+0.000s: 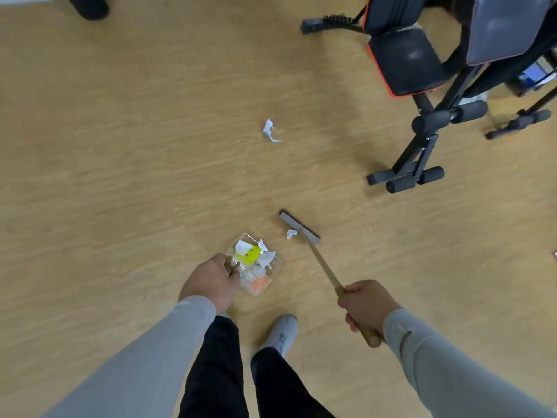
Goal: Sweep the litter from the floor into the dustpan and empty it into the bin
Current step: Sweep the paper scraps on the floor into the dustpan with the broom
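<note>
Right now the small white scrap (291, 234) lies on the wooden floor (120, 146) just beside the broom head (299, 226), near the open mouth of the clear dustpan (256, 267) — already holding a yellow wrapper (249, 254) and other bits. Right hand (366, 306) has its fingers wrapped round the wooden handle; left hand (211, 280) grips the dustpan's handle. Best play, I'd say: short, low strokes, pan lip flat on the floor. One more torn paper (269, 131) waits well apart — near the exercise bench (422, 86).
</note>
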Demonstrator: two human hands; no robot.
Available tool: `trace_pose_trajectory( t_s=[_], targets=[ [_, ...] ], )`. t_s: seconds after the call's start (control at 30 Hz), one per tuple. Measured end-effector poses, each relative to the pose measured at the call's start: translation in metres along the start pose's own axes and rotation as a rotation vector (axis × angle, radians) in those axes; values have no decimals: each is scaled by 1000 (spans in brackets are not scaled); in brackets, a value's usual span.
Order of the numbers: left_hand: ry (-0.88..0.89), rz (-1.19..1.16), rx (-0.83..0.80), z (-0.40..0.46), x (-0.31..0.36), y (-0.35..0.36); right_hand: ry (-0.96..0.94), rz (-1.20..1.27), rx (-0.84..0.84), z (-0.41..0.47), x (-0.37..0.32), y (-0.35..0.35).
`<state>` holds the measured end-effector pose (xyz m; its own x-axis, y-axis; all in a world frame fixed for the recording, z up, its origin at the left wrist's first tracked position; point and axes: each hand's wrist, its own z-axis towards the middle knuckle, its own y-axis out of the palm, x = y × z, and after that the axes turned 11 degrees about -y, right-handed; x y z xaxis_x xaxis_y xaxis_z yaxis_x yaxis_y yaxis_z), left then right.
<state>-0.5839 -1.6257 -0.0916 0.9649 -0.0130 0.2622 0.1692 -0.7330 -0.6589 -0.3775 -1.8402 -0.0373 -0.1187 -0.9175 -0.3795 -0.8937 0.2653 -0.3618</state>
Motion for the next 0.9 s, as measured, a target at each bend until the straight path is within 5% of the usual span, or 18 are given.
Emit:
trace_pose_trajectory(
  t_s=[0.23,0.9],
  targets=[
    [21,-14,2,3,-4,-4,99,-12,-161,-57,5,-105],
    [41,-13,-23,-6,-27,-10,-80,27,10,-34,-33,0]
  ],
)
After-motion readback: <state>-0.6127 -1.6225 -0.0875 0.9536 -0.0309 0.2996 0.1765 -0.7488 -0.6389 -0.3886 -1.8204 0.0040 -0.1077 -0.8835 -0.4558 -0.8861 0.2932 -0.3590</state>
